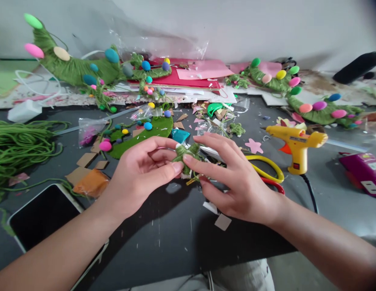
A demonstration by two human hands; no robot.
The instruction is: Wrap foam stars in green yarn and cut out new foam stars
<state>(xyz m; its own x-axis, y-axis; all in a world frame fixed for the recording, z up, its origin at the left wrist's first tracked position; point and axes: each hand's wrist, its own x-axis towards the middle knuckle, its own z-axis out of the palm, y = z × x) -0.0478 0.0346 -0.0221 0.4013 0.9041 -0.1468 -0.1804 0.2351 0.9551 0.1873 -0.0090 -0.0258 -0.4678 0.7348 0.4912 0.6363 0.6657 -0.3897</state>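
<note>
Between my two hands is a small star wrapped in green yarn (188,154), held up over the dark table. My left hand (141,173) pinches its left side between thumb and fingers. The fingertips of my right hand (233,173) press on its front and right edge, and a loose strand of yarn hangs under it. Scissors with yellow and red handles (274,169) lie partly hidden behind my right hand. Past my left hand is a green felt piece (157,129) with coloured pompoms on and around it.
A yellow glue gun (297,143) stands at the right, its cord trailing forward, near a purple power strip (362,171). Green yarn (24,145) is heaped at the left above a phone (45,214). Yarn-wrapped crescents (81,68) with pompoms line the back. Paper and cardboard scraps (222,222) are scattered about.
</note>
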